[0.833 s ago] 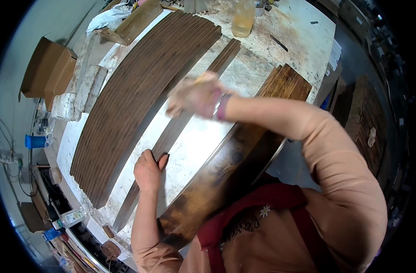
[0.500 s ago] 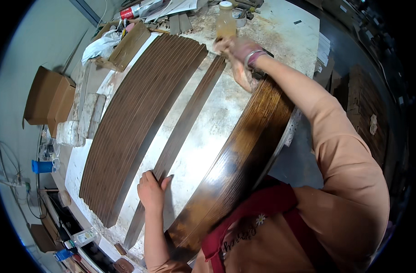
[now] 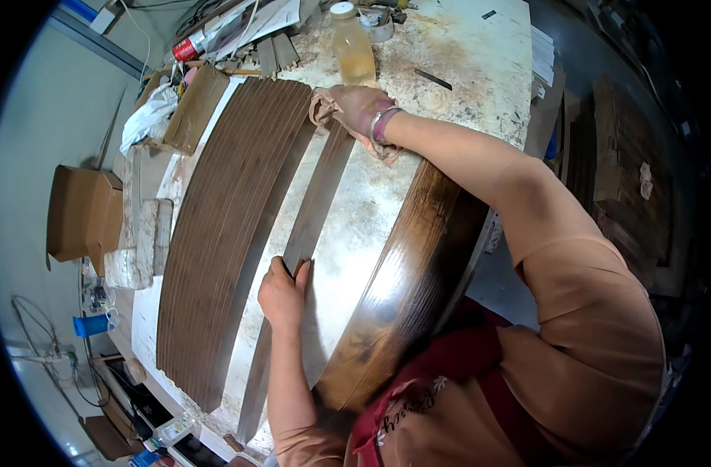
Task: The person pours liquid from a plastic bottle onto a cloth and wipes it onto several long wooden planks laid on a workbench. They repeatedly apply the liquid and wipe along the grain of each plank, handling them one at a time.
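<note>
A single narrow dark-wood strip (image 3: 315, 204) lies lengthwise on the white worktable (image 3: 371, 191). My left hand (image 3: 284, 292) is closed around the strip's nearer half, thumb on one side and fingers on the other. At its far end my right hand (image 3: 365, 109), which looks stained reddish and wears a bracelet, presses down a crumpled pinkish-tan cloth (image 3: 324, 107). The cloth covers that end of the strip. To the left, a row of similar brown strips (image 3: 231, 218) lies side by side. A glossy dark-brown wooden board (image 3: 398, 288) runs along the near right side.
Just beyond my right hand stands a capped bottle of yellowish liquid (image 3: 354, 56). A thin dark sliver (image 3: 433, 79) lies on the tabletop. At the left are a box with white cloth (image 3: 192, 109), worn whitish blocks (image 3: 149, 241) and an open cardboard box (image 3: 83, 214).
My right hand has come left and nearer with the cloth, onto the strip's far end. The left hand still grips the strip. The whole view has shifted somewhat.
</note>
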`<state>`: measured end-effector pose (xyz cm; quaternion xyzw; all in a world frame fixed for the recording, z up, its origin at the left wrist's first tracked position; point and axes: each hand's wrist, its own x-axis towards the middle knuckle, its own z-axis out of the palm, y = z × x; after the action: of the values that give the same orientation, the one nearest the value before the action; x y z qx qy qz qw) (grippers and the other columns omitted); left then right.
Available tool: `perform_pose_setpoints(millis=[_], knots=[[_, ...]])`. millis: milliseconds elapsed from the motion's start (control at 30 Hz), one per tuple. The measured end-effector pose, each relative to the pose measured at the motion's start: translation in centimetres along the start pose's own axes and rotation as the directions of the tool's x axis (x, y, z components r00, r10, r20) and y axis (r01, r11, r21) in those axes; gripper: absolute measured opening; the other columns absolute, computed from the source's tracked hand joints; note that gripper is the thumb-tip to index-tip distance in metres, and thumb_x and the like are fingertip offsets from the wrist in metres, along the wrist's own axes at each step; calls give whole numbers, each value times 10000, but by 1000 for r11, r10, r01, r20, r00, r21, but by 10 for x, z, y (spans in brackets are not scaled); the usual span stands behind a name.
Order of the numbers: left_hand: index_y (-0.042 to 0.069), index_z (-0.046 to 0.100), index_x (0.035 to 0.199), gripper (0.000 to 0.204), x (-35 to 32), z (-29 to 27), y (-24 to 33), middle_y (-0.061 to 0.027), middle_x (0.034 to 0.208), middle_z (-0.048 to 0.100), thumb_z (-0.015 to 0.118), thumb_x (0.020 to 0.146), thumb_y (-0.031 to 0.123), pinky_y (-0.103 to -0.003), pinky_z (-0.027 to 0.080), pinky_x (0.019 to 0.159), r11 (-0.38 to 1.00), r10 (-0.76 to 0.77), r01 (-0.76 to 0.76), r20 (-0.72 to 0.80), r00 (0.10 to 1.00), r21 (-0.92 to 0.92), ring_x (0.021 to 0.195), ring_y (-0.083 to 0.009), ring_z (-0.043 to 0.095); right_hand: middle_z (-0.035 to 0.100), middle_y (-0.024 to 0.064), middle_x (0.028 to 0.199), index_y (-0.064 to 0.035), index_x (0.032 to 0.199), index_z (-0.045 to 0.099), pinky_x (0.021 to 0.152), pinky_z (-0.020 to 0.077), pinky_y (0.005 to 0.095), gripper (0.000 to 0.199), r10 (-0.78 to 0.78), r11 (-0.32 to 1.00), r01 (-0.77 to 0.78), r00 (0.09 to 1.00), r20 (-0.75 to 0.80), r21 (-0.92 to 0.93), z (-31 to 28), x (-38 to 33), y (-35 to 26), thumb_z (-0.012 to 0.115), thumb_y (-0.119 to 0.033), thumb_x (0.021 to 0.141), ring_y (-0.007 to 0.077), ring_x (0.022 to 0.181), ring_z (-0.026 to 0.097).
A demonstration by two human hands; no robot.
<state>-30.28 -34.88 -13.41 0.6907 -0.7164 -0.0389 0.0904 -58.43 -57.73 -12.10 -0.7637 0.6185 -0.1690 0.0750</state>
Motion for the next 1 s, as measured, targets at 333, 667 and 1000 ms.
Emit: perform_pose_setpoints(millis=[333, 667, 1000], knots=[[10, 562, 965, 412, -17, -3, -8, -190, 797, 660, 734, 833, 360, -448, 509, 645, 998, -55, 55, 58, 997, 6, 743, -369, 645, 694, 82, 1048, -105, 1167, 622, 844, 532, 355, 270, -40, 915, -36, 983, 180, 402, -5, -24, -44, 522, -168, 924, 218, 1008, 669], [11, 552, 977, 412, -24, -6, -10, -196, 804, 659, 704, 854, 374, -467, 509, 659, 999, -45, 42, 71, 996, 34, 743, -379, 643, 690, 86, 1110, -102, 1217, 603, 805, 550, 348, 324, -168, 973, 99, 924, 343, 208, 12, -40, -61, 486, -72, 917, 204, 972, 679], [22, 530, 938, 370, -31, -12, 6, -182, 794, 657, 708, 854, 335, -462, 515, 657, 994, -103, 101, 68, 992, 27, 741, -373, 650, 640, 97, 1212, -19, 1212, 561, 933, 492, 307, 337, -96, 641, 13, 993, 63, 767, 17, 5, 24, 540, -51, 878, 203, 1128, 610]])
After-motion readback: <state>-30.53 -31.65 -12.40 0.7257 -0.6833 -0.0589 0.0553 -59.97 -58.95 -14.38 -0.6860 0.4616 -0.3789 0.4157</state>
